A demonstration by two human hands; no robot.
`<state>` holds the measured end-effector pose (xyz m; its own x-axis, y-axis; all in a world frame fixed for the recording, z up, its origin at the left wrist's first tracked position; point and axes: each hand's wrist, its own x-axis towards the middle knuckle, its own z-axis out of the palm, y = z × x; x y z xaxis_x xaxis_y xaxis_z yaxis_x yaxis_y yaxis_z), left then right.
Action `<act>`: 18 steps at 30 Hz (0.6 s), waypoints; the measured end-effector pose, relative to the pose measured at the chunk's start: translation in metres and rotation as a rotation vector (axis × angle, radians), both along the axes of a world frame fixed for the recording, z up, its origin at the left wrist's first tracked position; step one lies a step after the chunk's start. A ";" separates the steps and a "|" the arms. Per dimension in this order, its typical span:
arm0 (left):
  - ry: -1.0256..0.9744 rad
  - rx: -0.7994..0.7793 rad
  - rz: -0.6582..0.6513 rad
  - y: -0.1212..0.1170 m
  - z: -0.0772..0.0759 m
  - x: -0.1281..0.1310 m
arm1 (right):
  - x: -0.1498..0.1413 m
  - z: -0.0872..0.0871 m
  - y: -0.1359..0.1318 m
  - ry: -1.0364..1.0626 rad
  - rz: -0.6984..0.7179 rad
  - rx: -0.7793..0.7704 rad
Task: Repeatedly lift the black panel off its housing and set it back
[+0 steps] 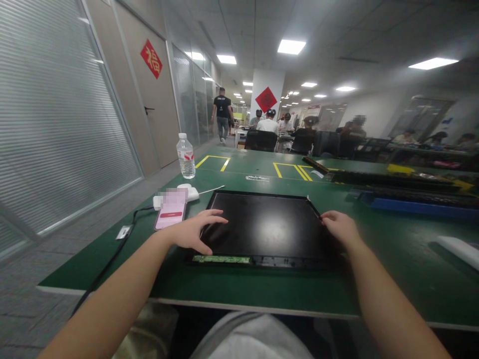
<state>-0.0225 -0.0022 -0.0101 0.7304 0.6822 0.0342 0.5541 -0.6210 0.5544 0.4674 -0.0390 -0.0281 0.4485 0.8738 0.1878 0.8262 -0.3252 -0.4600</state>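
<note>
A flat black display panel (pixel 262 224) lies face up on the green table in front of me. Along its near edge runs a narrow green circuit board (pixel 221 259), at the left part of the frame. My left hand (pixel 196 230) is over the panel's left side, thumb and fingers spread apart. My right hand (pixel 341 227) is at the panel's right edge, its fingers pinched together at the thin dark rim. Whether the left fingertips touch the screen I cannot tell. A small pale bit shows at the panel's far right corner.
Left of the panel lie a phone (pixel 171 213), a white device (pixel 189 192) with a thin cable, and a black cord (pixel 129 227). A water bottle (pixel 186 157) stands behind them. Dark strips and a blue piece (pixel 422 207) lie at right on the table (pixel 392 279). Several people sit farther back; one walks.
</note>
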 end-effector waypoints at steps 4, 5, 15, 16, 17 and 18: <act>0.007 0.011 -0.006 0.000 0.001 0.000 | -0.007 -0.001 0.001 -0.082 0.157 0.026; 0.003 0.017 -0.008 0.000 0.001 0.000 | -0.008 -0.002 0.001 -0.089 0.207 0.037; 0.004 0.043 -0.019 -0.005 0.004 0.005 | -0.011 -0.013 0.006 -0.092 0.336 -0.125; 0.002 0.046 -0.023 -0.006 0.004 0.005 | -0.011 -0.013 0.006 -0.093 0.338 -0.124; 0.001 0.049 -0.027 -0.006 0.004 0.006 | -0.011 -0.012 0.006 -0.093 0.342 -0.124; 0.001 0.051 -0.029 -0.006 0.004 0.006 | -0.012 -0.012 0.006 -0.092 0.346 -0.124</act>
